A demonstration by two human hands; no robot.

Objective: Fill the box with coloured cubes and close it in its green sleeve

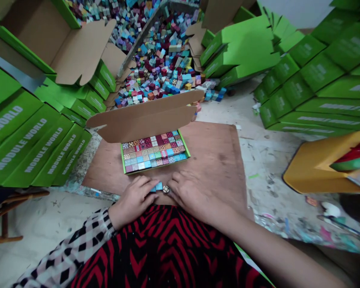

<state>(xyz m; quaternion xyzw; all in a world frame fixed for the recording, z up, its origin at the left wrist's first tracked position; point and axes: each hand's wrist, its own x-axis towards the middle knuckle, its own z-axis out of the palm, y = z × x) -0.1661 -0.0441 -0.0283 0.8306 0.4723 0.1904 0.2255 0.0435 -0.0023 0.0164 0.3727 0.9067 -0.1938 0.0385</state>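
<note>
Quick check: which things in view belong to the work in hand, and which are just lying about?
In use:
left hand, at the blue blocks
right hand, at the patterned block
open box of blocks
brown board beneath
probably the loose block pile

Apparently lying about:
yellow container
stacked green boxes, right side

The single view looks out from the person's head, facing forward and steeply down — a wide sweep, with slanting lines toward its edges. Nearest the lens, at six o'clock, comes the red-and-black clothing (165,248); just beyond it, left hand (135,196) and right hand (189,192) sit close below centre. Farther off, the heap of blocks (160,60) fills twelve o'clock, with left-side boxes (33,140) at nine and right-side boxes (312,80) at two.
</note>
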